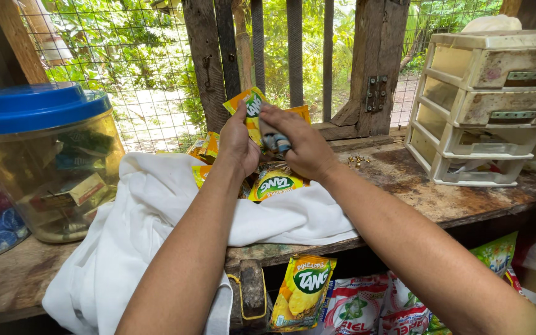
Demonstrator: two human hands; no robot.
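Two hands meet over a heap of yellow sachets (pixel 275 183) lying on a white cloth (pixel 156 205) at the back of a worn wooden counter (pixel 442 198). The left hand (pixel 238 144) is closed on one yellow sachet (pixel 252 105), holding it upright above the heap. The right hand (pixel 302 146) pinches a small grey-and-blue object (pixel 275 141) just beside that sachet; what it is cannot be made out.

The forearms cross the cloth and cover much of the heap, so the number of sachets there cannot be told. To the left stands a clear jar (pixel 51 167) with a blue lid, small packets dim inside it; beside it a second container is cut off by the edge. To the right sits a grimy plastic drawer unit (pixel 485 105), its contents blurred. Behind runs wire mesh (pixel 138 74) between wooden posts (pixel 376 62), with greenery beyond. Below the counter's edge hang another yellow sachet (pixel 302 291) and red-and-white packets (pixel 367 307), partly hidden by the right arm.
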